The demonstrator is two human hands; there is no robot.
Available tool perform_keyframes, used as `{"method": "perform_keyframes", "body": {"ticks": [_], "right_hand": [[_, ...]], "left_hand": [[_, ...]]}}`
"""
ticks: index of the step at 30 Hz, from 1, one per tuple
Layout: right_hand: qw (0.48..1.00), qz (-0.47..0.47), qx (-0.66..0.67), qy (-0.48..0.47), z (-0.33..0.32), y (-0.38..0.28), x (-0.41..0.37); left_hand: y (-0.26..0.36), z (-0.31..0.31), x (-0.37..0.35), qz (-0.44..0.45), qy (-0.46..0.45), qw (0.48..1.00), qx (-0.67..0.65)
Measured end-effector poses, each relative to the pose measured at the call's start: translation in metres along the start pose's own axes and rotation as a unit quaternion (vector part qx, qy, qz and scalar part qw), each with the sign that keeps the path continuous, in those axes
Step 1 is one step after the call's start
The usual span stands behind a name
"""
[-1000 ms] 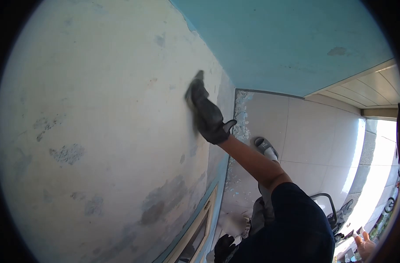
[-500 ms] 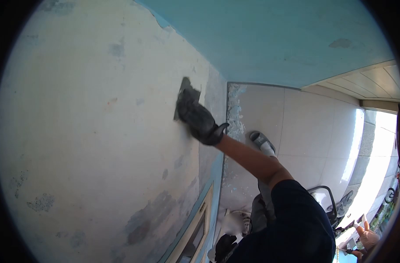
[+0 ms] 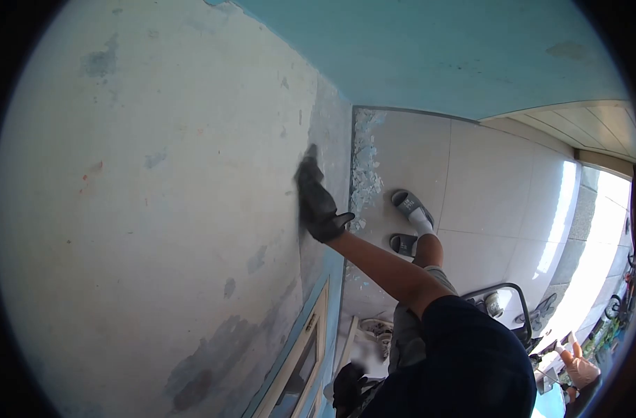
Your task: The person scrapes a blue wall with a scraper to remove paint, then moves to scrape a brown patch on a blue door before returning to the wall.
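My right hand [image 3: 318, 202], in a dark glove, presses against the pale, patchy wall [image 3: 158, 209] near its corner strip. It is blurred; a flat grey piece [image 3: 312, 150] shows at its fingertips and the rest is hidden under the hand. My left hand [image 3: 351, 385], also in a dark glove, is low in the view beside my legs. Its fingers are too dark and partly hidden to read.
Paint flakes [image 3: 365, 167] lie on the tiled floor [image 3: 485, 181] along the wall base. My slippered feet [image 3: 410, 203] stand nearby. A window frame [image 3: 297, 355], a black-framed seat or stand [image 3: 520, 306] and more slippers [image 3: 541, 311] show. Another person [image 3: 581, 373] is at the lower right.
My right hand has moved slightly right and down in the view, closer to the wall's corner. The view has shifted, and both my feet now show.
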State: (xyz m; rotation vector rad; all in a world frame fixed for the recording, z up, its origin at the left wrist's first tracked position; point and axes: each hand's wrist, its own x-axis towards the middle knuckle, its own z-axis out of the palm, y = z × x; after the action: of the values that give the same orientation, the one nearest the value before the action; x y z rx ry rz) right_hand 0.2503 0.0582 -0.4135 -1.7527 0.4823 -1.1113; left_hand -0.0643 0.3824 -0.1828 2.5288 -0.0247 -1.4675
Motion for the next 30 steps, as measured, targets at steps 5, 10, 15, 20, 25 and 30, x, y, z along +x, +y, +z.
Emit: {"method": "perform_keyframes", "body": {"ticks": [5,10,15,20,25,30], "right_hand": [[0.994,0.058,0.001,-0.095,-0.035,-0.034,0.032],[0.996,0.087,0.032,-0.014,-0.003,0.046,-0.020],[0.938,0.319,0.115,-0.076,-0.013,0.060,-0.011],[0.995,0.012,0.080,0.052,-0.008,0.058,0.023],[0.807,0.567,0.030,-0.163,-0.001,0.104,-0.003],[0.931,0.343,0.110,-0.057,0.014,0.011,-0.110]], "left_hand": [[0.024,0.002,0.020,-0.152,0.005,0.931,-0.333],[0.039,0.007,0.012,-0.212,0.000,0.918,-0.334],[-0.013,0.022,-0.006,-0.062,0.022,0.985,-0.162],[-0.021,0.042,0.016,-0.115,0.011,0.962,-0.248],[0.020,0.039,0.024,-0.092,0.030,0.955,-0.281],[0.049,0.016,0.005,-0.205,0.024,0.923,-0.326]]}}
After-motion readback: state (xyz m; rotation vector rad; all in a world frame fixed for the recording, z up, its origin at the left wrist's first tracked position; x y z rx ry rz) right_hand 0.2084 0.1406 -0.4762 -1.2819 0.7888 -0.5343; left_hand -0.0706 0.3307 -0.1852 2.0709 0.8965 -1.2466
